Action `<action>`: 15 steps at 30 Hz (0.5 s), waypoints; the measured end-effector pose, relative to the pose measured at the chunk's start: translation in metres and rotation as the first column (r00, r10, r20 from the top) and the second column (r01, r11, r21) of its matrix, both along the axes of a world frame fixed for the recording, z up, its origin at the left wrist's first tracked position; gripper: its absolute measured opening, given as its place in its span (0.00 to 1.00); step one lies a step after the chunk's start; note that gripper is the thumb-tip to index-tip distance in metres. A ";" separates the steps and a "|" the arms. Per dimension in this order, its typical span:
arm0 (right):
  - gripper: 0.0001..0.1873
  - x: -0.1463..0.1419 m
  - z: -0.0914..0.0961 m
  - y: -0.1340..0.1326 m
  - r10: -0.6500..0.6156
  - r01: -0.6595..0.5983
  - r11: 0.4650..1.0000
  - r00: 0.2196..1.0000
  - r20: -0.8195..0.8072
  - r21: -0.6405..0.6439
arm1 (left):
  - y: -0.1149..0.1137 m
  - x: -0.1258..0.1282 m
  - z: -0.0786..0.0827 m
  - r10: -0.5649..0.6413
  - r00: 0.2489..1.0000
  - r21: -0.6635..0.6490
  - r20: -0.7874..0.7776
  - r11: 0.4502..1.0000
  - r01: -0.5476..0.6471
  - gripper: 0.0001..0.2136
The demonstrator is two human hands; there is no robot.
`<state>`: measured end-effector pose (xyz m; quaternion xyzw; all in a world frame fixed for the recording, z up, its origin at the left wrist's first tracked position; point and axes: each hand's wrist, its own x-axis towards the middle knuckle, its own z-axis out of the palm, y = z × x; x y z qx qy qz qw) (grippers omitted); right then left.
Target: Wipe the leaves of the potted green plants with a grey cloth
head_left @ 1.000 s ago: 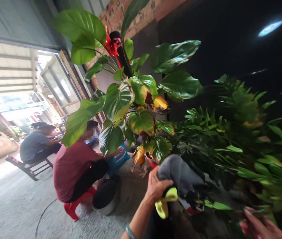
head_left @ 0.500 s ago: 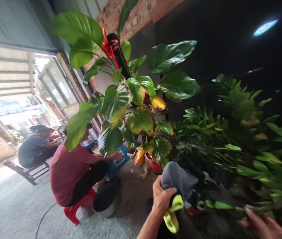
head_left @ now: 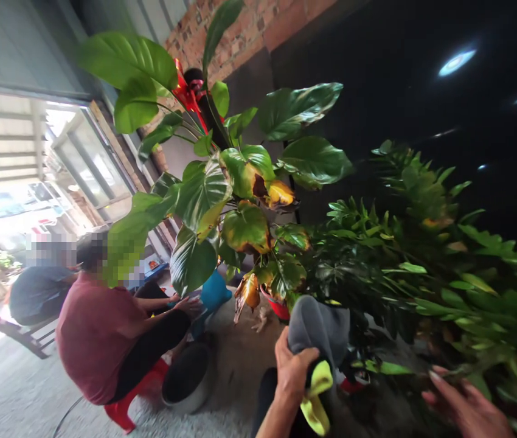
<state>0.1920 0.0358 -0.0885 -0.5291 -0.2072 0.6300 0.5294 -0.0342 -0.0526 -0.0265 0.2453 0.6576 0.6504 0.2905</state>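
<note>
My left hand (head_left: pixel 291 370) grips a cloth (head_left: pixel 315 325), grey with a bright yellow-green part hanging below the thumb. It is bunched up at the lower middle of the head view. Over at the lower right, my right hand (head_left: pixel 468 401) has its fingertips at a thin stem bearing a narrow green leaf (head_left: pixel 393 367); the fingers look closed on the stem, though the spot is dim and slightly blurred. Dense dark-green foliage (head_left: pixel 427 274) fills the area above that hand. A tall broad-leaved plant (head_left: pixel 247 225) with some yellow and brown leaves stands ahead in a red pot (head_left: pixel 277 304).
A person in a red shirt (head_left: pixel 98 334) sits on a red stool (head_left: pixel 135 389) at the left, near a dark bucket (head_left: pixel 188 377). Behind sits another person in blue (head_left: pixel 39 292) on a bench (head_left: pixel 16 334). A dark wall (head_left: pixel 377 61) rises behind the plants.
The view has turned slightly, so the plants sit farther left. Both hands stay in about the same place relative to the cloth and stem. The red-shirted person's arms have shifted.
</note>
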 end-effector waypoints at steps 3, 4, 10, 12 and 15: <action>0.25 0.000 0.007 -0.001 -0.021 0.021 1.000 1.000 -0.004 -0.006 | 0.000 -0.012 0.039 0.144 0.989 0.171 -0.042 0.976 -0.134 0.20; 0.25 -0.001 0.009 -0.002 -0.024 0.024 1.000 1.000 -0.009 -0.014 | 0.007 -0.017 0.052 0.173 0.984 0.226 -0.037 0.961 -0.160 0.22; 0.24 -0.004 0.006 0.000 -0.019 0.018 0.999 0.999 -0.034 -0.027 | 0.034 0.000 0.023 -0.031 0.999 0.056 -0.014 0.998 0.032 0.18; 0.24 0.000 0.000 0.002 0.004 -0.004 1.000 1.000 0.002 -0.014 | 0.023 0.017 -0.004 -0.146 0.989 -0.098 0.017 0.984 0.147 0.19; 0.25 0.005 -0.005 0.001 0.021 -0.021 1.000 1.000 0.010 0.011 | 0.008 0.028 -0.006 -0.251 0.963 -0.087 0.096 0.962 0.260 0.20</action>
